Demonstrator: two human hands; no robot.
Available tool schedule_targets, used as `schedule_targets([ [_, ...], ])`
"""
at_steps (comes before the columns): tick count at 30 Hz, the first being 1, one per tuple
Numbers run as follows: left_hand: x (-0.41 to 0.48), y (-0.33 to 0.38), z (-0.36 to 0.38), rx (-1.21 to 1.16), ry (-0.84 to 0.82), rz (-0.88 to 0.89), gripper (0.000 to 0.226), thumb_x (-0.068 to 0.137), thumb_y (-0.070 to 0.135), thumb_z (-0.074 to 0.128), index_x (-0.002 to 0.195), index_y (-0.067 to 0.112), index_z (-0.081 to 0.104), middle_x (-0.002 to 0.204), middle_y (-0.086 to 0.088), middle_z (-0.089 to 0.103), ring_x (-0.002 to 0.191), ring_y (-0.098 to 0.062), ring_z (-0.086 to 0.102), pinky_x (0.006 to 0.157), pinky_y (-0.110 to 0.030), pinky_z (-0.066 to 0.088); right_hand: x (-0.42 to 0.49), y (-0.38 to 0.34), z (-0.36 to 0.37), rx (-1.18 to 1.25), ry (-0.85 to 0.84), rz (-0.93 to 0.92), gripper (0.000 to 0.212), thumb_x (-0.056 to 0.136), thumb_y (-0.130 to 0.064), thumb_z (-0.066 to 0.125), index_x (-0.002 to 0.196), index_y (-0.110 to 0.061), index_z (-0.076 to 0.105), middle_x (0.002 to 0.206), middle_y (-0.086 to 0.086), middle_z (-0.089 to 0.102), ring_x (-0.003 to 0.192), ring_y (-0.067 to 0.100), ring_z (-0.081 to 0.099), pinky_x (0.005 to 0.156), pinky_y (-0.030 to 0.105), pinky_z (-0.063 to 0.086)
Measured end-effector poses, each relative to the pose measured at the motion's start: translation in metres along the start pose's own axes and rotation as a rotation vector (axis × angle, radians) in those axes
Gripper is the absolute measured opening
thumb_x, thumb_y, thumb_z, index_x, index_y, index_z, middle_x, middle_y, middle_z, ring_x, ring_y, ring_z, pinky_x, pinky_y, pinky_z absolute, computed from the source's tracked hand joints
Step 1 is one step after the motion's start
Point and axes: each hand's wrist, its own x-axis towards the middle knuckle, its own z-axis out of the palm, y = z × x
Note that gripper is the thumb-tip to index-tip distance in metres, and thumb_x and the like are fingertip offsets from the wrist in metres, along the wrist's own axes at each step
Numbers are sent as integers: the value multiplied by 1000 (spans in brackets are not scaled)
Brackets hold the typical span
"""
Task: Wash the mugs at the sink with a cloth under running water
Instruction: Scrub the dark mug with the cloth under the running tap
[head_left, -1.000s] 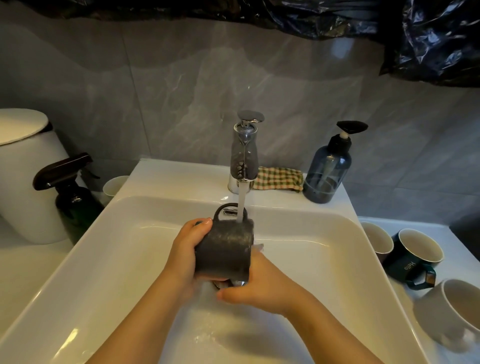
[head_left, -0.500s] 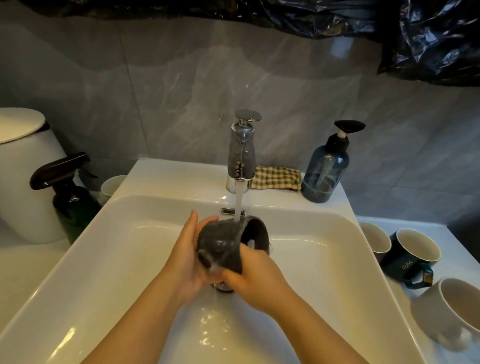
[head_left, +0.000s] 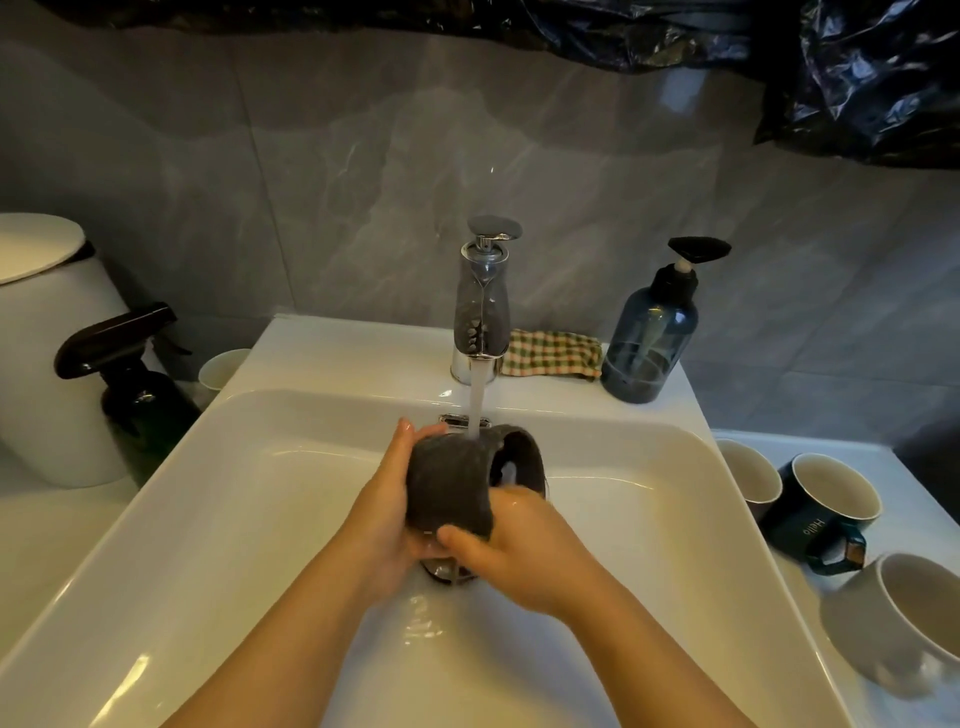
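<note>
A dark mug (head_left: 452, 478) is held on its side directly beneath the tap (head_left: 483, 312), where the running water (head_left: 477, 400) strikes its wall above the sink (head_left: 675, 431). It is clasped by the left hand (head_left: 389, 509), fingers curled round its side, and gripped from below by the right hand (head_left: 524, 551). A checked cloth (head_left: 550, 353) is left lying just right of the tap, and three further mugs (head_left: 826, 499) are seen well to its right, so most of the washing is judged undone
</note>
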Motion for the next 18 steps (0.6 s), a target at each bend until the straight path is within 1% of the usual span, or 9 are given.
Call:
schedule_targets([
  [1,1,-2,1,33,40,21,34,96,47,36,102,32,66,107,-9,67,100,-30,63,77,-46,55,-1,1,4,1,4,4,19,90,-29,57,101,-17,64,91,5,68,86,19,64,82,40,54],
  [2,3,-4,2,100,85,107,33,98,43,35,99,32,66,106,-8,68,98,-26,64,80,-44,55,-2,-4,6,211,44,55,17,89,-27,58,102,-17,65,93,4,69,88,18,65,84,39,54],
  [5,4,-9,0,387,137,498,21,97,34,41,96,42,60,101,15,65,95,-6,62,81,-24,53,4,-16,-1,1245,68,355,21,87,-20,61,108,-17,63,102,11,70,94,25,66,80,38,57],
  [6,4,-7,-1,471,126,565,19,93,36,42,98,45,58,101,22,63,95,1,59,79,-15,50,6,-15,-3,1428,82,406,24,86,-20,62,110,-16,62,103,14,70,94,29,66,77,40,57],
  [9,6,-5,-4,438,15,495,21,97,30,42,105,46,54,113,14,59,98,0,58,77,-13,50,5,-12,-10,1328,88,320,28,86,-15,62,114,-16,60,105,13,69,97,29,66,73,36,58],
  [12,3,0,0,82,-78,78,26,96,38,39,108,37,62,113,-4,64,101,-25,63,74,-44,57,-1,-7,-10,604,7,103,25,88,-13,60,113,-17,61,105,4,68,98,17,65,82,30,56],
  [14,3,0,0,30,15,-3,29,94,43,43,103,30,67,107,-10,67,100,-30,63,71,-44,56,-2,-3,-3,166,-54,24,21,87,-16,60,107,-15,64,99,6,68,93,19,64,85,37,55],
  [16,8,-6,-2,193,116,168,22,96,36,44,100,31,65,106,-7,67,98,-24,63,71,-38,55,0,-6,1,410,-16,89,17,86,-13,60,102,-13,65,99,13,68,92,23,66,86,38,55],
  [18,11,-11,-7,435,151,469,16,92,34,48,96,42,61,99,17,66,92,-7,62,77,-29,55,4,-12,-3,1044,-24,245,22,82,-11,63,104,-13,65,101,15,69,92,25,67,79,36,58],
])
